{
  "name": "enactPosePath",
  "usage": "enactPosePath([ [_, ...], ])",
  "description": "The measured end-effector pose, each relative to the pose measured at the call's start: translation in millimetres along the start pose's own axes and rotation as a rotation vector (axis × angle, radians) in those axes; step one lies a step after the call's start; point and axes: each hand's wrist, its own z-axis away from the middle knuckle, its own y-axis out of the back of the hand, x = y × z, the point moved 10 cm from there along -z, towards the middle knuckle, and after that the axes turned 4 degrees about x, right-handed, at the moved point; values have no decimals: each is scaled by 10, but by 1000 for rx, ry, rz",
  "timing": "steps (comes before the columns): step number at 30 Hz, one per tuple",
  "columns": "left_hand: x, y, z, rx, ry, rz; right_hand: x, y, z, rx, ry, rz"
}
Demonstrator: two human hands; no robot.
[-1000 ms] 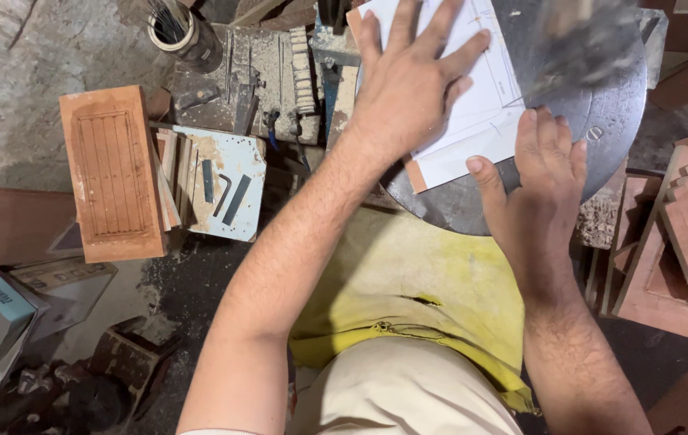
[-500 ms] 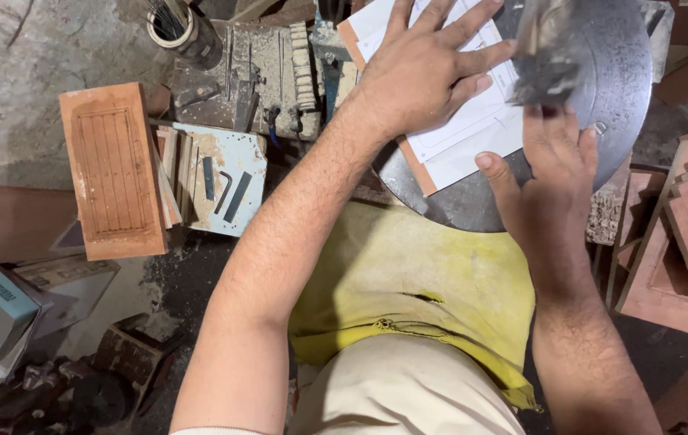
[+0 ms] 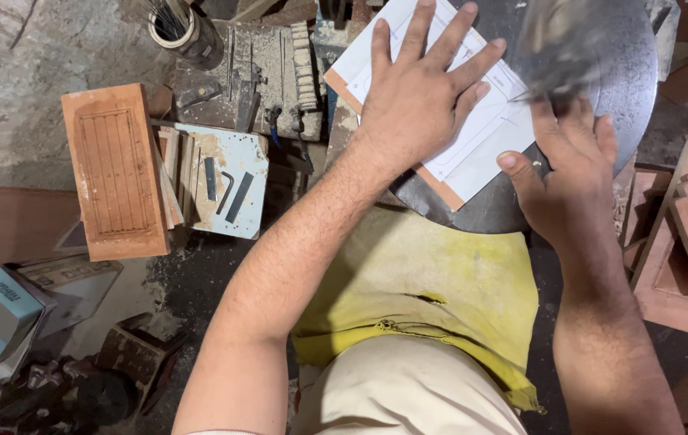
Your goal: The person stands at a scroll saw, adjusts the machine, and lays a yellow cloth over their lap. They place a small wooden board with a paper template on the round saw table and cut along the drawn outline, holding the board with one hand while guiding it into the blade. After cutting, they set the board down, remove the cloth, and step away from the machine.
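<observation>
Paper-faced wood panel (image 3: pixel 473 153) looks thin, stiff, light; left hand (image 3: pixel 420 101) presses it flat, fingers spread, right hand (image 3: pixel 574 173) open at its right edge.

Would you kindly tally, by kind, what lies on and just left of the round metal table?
Hands: 2, the left hand flat on the sheet, the right hand at its edge
White paper sheet on a board: 1
Round metal table: 1
Carved wooden panel: 1
Pale blue board: 1
Container of rods: 1
Total: 7
</observation>
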Motion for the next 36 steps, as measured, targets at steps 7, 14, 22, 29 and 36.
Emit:
enactPosePath([
  [7,9,22,57,30,41,-17,73,-28,-23,-39,-26,-14],
  [14,33,17,107,-10,103,-53,72,-6,-35,-54,13,-10],
  [22,38,18,147,-78,100,-72,159,-22,-94,-112,19,58],
  [29,29,33,205,-43,56,-57,324,-73,-114,-160,-44,41],
  [36,19,34,252,-25,66,-39,183,6,-75,-49,-21,47],
])
